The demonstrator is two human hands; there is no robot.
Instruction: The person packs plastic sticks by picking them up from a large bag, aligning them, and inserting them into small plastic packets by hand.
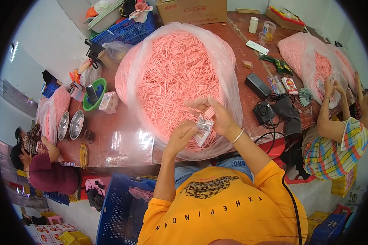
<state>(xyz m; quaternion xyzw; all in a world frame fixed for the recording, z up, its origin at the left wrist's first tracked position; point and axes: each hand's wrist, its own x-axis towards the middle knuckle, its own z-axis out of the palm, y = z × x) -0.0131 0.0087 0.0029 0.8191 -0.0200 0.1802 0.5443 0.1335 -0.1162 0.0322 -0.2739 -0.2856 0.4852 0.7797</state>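
A large clear plastic bag [230, 77] stands open in front of me, full of thin pink sticks [176, 69]. Over its near side, my left hand [181, 137] pinches the edge of a small printed plastic packet [203, 131]. My right hand [221, 117] is closed around a small bunch of pink sticks [209, 112] at the packet's upper end. How far the sticks reach inside the packet is hard to make out. A bracelet circles my right wrist.
On the red table [98, 139] lie a green basin [104, 92], metal bowls [76, 124], a black adapter [257, 85], cables and a white phone [257, 47]. A blue crate [114, 208] stands by my left side. People work at both ends beside other stick bags.
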